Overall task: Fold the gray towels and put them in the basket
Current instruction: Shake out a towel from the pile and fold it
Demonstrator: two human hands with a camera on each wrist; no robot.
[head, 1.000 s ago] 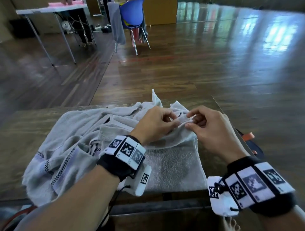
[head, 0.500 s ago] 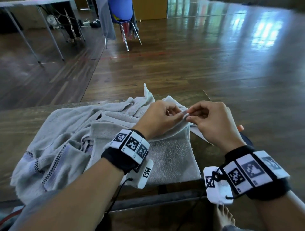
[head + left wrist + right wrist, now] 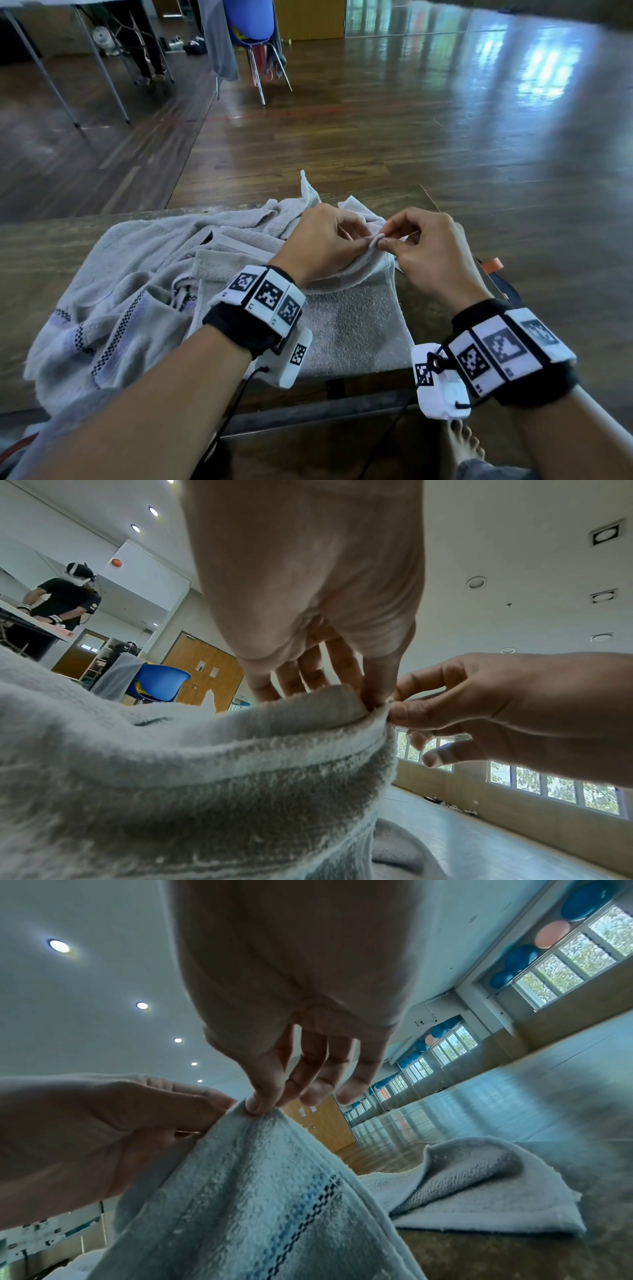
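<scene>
Several gray towels [image 3: 144, 274] lie rumpled on the wooden table [image 3: 41, 246]. One gray towel [image 3: 349, 318] lies nearest me at the table's right end, its far corner lifted. My left hand [image 3: 325, 243] and my right hand [image 3: 428, 246] meet at that corner, each pinching it between thumb and forefinger. In the left wrist view the left hand [image 3: 369, 696] holds the towel edge [image 3: 325, 704] against the right hand [image 3: 479, 718]. In the right wrist view the right hand [image 3: 263, 1104] pinches the striped towel [image 3: 260, 1191]. No basket is in view.
An orange and dark object [image 3: 496, 270] shows just past the table's right edge. A blue chair [image 3: 250, 31] draped with gray cloth and a white table [image 3: 68, 51] stand on the wooden floor beyond. My bare foot [image 3: 462, 442] is under the table. Another person [image 3: 65, 601] works far off.
Both hands have stayed together on the towel corner and raised it slightly. The head view has tilted down, so the table and towels sit a little higher in the picture.
</scene>
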